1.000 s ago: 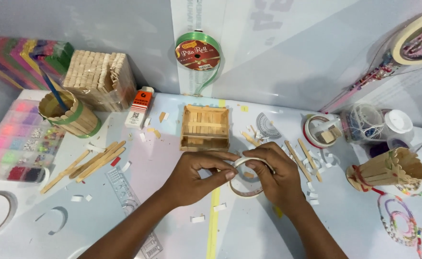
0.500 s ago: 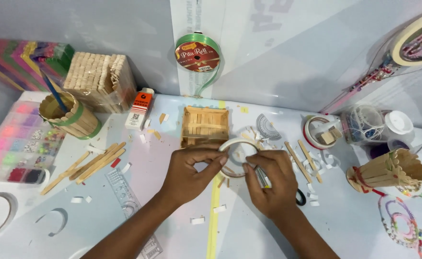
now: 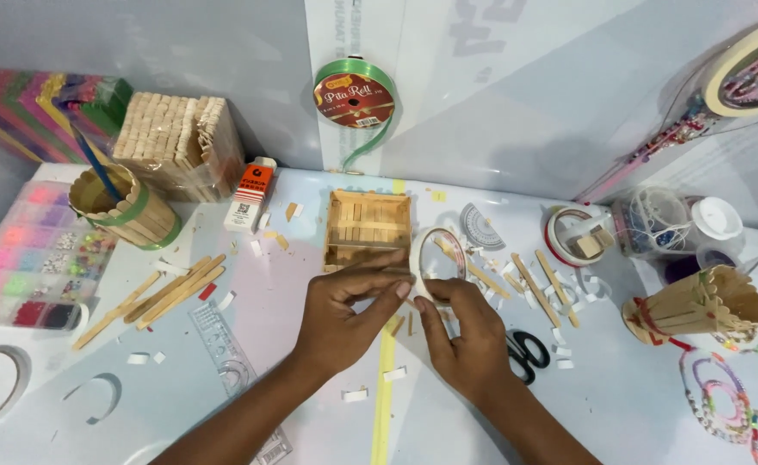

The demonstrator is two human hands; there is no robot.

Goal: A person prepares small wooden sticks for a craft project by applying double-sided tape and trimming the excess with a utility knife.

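My left hand [image 3: 344, 312] and my right hand [image 3: 465, 331] meet at the table's middle, both pinching a white tape roll [image 3: 435, 260] held upright on its edge. My left fingertips touch the roll's lower left rim, and my right thumb and forefinger grip it from below. Just behind the roll lies a shallow tray of wooden sticks [image 3: 368, 228]. Black-handled scissors [image 3: 529, 351] lie right of my right hand.
Loose wooden sticks [image 3: 168, 288] lie at left, more sticks [image 3: 538, 284] at right. A stick cup with a blue pen [image 3: 125, 207], a stick block [image 3: 176, 142], a glue bottle [image 3: 250, 194], a bead box [image 3: 21, 267], a green ribbon spool [image 3: 353, 90], another tape roll [image 3: 572, 234] and a stick bundle [image 3: 697, 301] stand around.
Both hands have shifted the tape roll from lying low near my right hand to standing upright closer to the wooden tray, and my right hand now grips it from below.
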